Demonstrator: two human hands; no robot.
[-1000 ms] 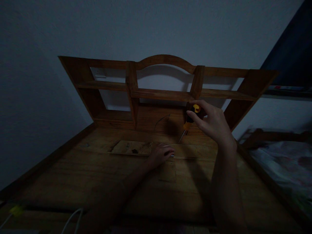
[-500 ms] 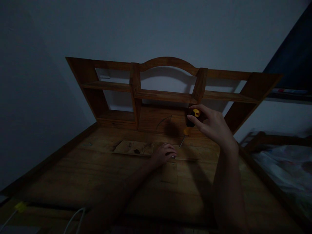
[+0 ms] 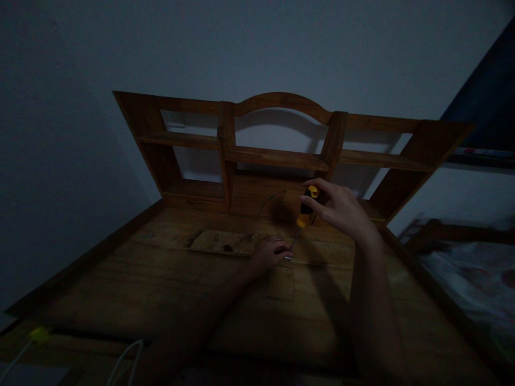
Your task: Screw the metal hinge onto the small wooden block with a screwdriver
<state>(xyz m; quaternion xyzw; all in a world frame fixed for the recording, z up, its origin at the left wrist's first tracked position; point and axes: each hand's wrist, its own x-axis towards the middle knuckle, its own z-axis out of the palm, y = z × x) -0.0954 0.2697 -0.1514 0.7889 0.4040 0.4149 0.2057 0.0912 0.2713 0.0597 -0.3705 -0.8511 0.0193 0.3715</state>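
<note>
Holds a yellow-and-black screwdriver point(image 3: 308, 203) in the right hand point(image 3: 341, 209), with thumb and fingers closed on the handle from opposite sides, leaving no slack around it. Grips high, near the butt, likely to let the handle roll between the fingertips rather than in the palm. Slants the shaft point(image 3: 295, 238) down toward the left fingertips, probably to bring the tip in beside them without crowding the left hand point(image 3: 271, 254). Rests that hand low on the wooden desktop point(image 3: 161, 279), fingers bent together beside a small shiny metal piece point(image 3: 288, 258), perhaps to steady it. In such dim light, cannot tell how far open the left grip is, whether pinching the piece or merely touching it, nor whether meeting it with the screwdriver tip.

Works just in front of the wooden shelf unit point(image 3: 277, 155), with both forearms reaching in from the near side and well apart, apparently to spare room between them for the tool. Crosses the worn, narrow wooden strip point(image 3: 217, 241) with the left hand near mid-desktop, seemingly for firm support under the fingers.
</note>
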